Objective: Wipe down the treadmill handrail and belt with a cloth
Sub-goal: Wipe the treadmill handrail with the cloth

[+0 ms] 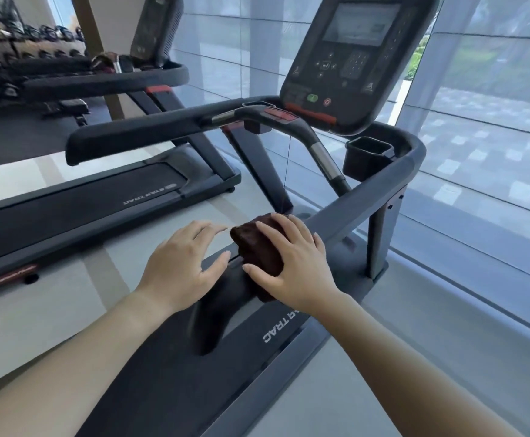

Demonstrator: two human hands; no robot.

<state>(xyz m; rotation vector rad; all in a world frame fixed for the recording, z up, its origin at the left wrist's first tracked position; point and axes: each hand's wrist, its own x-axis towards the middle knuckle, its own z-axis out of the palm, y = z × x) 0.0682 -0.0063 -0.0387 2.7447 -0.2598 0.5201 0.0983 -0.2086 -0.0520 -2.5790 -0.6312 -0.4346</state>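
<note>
Since the right hand's fingers [290, 225] curve over the top of the cloth [257, 247] while the thumb closes against its near edge, we read the right hand [295, 266] as gripping the bunched wad, not merely resting on it. The left hand [181, 263] hovers just beside it, fingers [213, 229] spread and nearly straight, holding nothing, their tips close to the cloth but apart from it. The cloth, dark brown and crumpled, sits where the near end of the right handrail [367, 190] comes down toward us; a dark blurred bar below the hands may be that rail's tip, though we cannot be sure. We judge the cloth soft, light and limp: it will fold to the rail's curve, so it is best held wrapped in the palm with the thumb beneath, and pressure must come from the hand, not the fabric. The rail looks stiff and smooth, so the wad may slip unless squeezed. Below lies the belt [150, 383], broad and flat, calling for a flatter, opened cloth. Beyond stand the console [342, 58], a cup holder [367, 152], a second treadmill [84, 203] and dumbbells [5, 42].
</note>
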